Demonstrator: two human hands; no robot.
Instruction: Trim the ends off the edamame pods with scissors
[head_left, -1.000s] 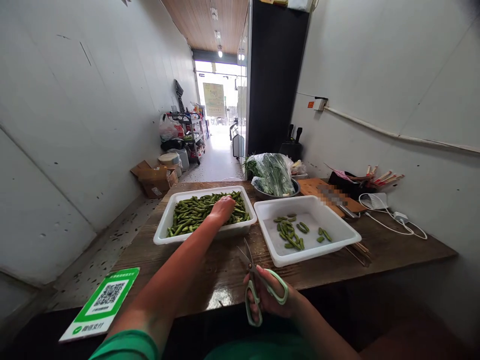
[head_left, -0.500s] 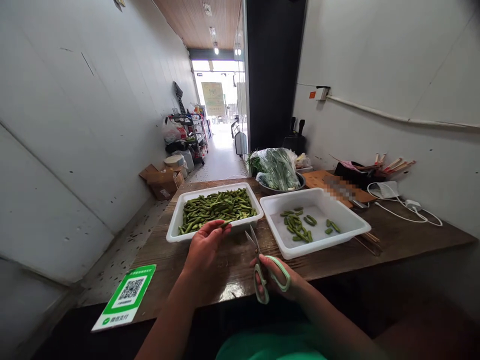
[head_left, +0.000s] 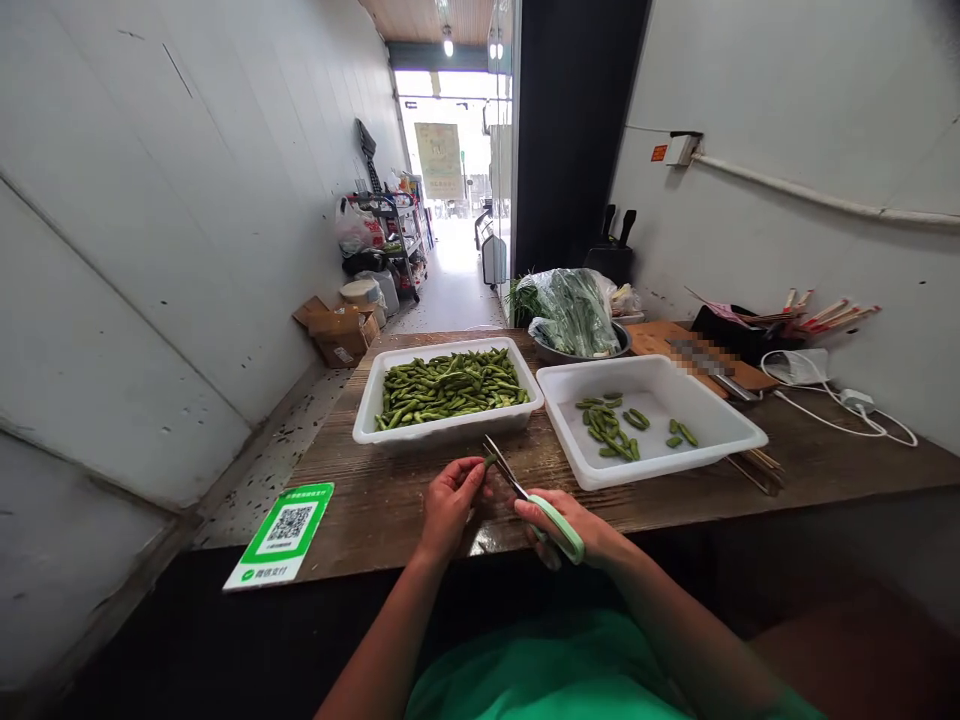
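Observation:
Between the fingertips of my left hand (head_left: 452,500) is a green edamame pod (head_left: 490,461), its tip poking out to the right. My right hand (head_left: 571,522) grips scissors (head_left: 561,525) with pale green handles, and their blades reach the pod's tip. Whether the blades touch it I cannot tell. Behind my left hand stands a white tray (head_left: 442,436) heaped with edamame pods (head_left: 450,385). To the right, a second white tray (head_left: 660,467) holds a smaller scatter of pods (head_left: 611,430) on its bottom.
A green QR code card (head_left: 285,530) lies at the table's left. Behind the trays sit a bowl (head_left: 555,352) of bagged greens (head_left: 574,310) and a wooden board (head_left: 660,340). A white cable (head_left: 840,415) and skewers (head_left: 757,470) are on the right.
My left hand has come away from the full tray, bringing the pod to the scissors. The blades have closed further around its tip. The camera view has tilted down and shifted.

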